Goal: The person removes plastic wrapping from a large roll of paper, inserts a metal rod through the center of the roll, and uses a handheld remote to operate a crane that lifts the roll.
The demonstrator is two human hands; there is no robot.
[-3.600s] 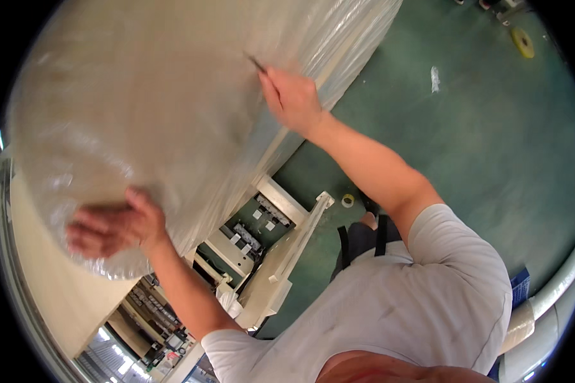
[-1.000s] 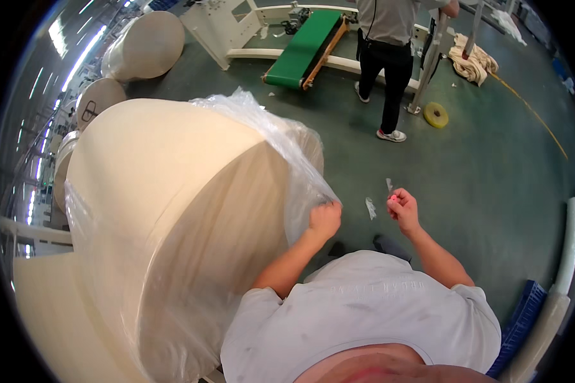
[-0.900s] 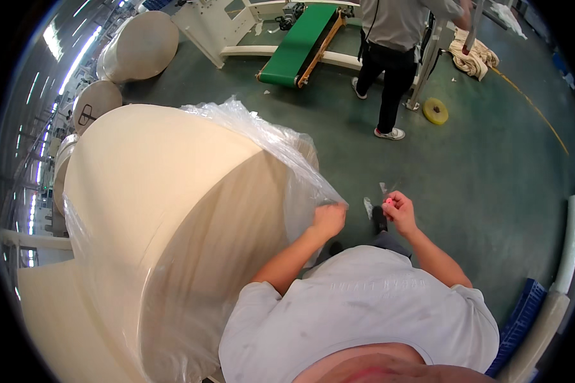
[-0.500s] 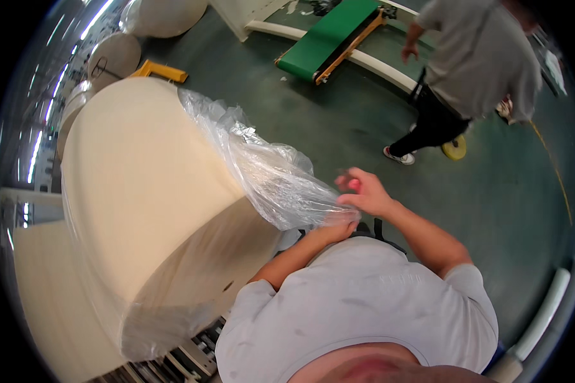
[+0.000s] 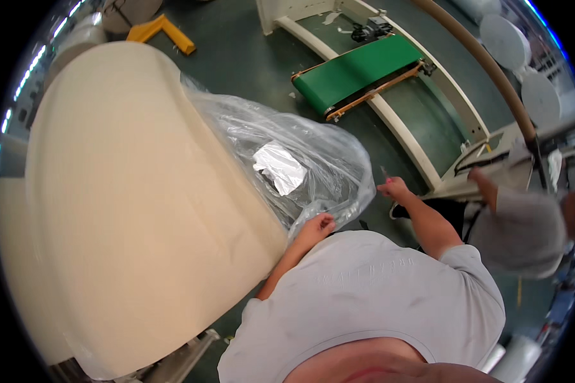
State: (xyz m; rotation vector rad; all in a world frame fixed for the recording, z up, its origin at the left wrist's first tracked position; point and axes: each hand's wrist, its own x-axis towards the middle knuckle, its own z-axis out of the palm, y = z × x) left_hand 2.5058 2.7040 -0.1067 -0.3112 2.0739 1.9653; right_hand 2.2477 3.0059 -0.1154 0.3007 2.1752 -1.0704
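Left hand [image 5: 315,230]: just below the centre of the frame, at the lower edge of the clear plastic film [image 5: 345,150]; its fingers are curled, but I cannot tell whether they grip the film.
Right hand [image 5: 396,188]: right of centre, just beside the film's right edge, fingers closed around a small pink tool [image 5: 389,181], most of which is hidden in the grasp; a thin, pale part sticks up from it.
Clear plastic film: in the middle of the frame, loose and wrinkled, spreading from the right side of the large cream roll [image 5: 134,191] toward both hands.
White patch [image 5: 280,167]: bright and crumpled-looking, within the film's outline, left of centre.
Large cream roll: fills most of the left half, its broad surface smooth.
Green conveyor belt [image 5: 364,73]: upper right of centre, slanting, beside a white metal frame [image 5: 402,140].
Co-worker [image 5: 517,230]: right side, blurred, in a grey top and dark trousers.
Yellow bar [image 5: 163,32]: bent, upper left, on the green floor [image 5: 230,57].
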